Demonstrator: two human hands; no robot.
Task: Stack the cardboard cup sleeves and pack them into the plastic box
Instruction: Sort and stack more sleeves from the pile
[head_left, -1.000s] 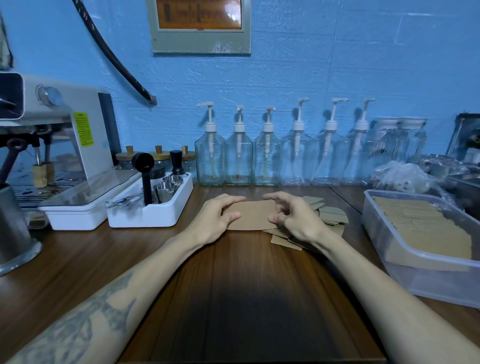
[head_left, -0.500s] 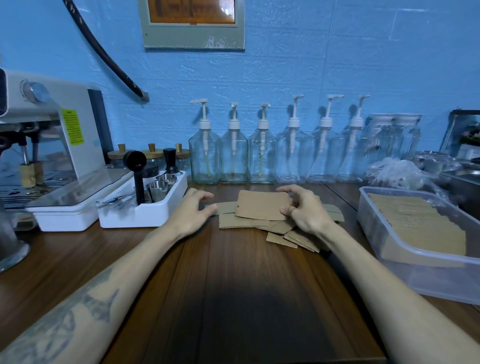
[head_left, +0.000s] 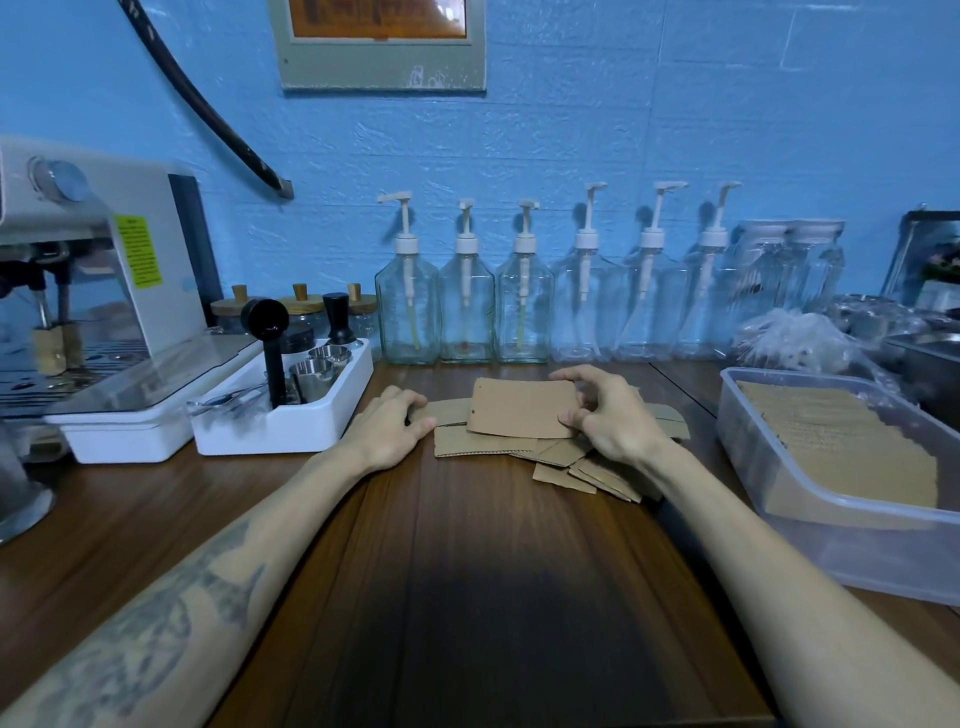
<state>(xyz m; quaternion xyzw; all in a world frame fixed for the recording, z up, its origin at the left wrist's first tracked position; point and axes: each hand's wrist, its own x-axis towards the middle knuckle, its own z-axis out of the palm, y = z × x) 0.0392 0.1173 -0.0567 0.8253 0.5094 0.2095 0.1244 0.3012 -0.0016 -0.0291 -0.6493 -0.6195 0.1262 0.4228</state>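
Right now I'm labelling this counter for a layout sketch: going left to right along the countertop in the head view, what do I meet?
Espresso machine → white tool tray → left hand → top cardboard sleeve → right hand → plastic box.

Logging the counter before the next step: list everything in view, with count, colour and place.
cardboard cup sleeves: loose pile, brown, table centre
plastic box: one, clear, right, stacked sleeves inside
pump bottles: six, clear with white pumps, along the wall
coffee machine: one, white, far left
white tray: one, left of centre, holding metal cups and black tools
jars: three, wooden lids, behind the tray
plastic bag: one, clear, behind the box
table: one, dark wood
left hand: rests on the pile's left edge
right hand: pinches the top sleeve
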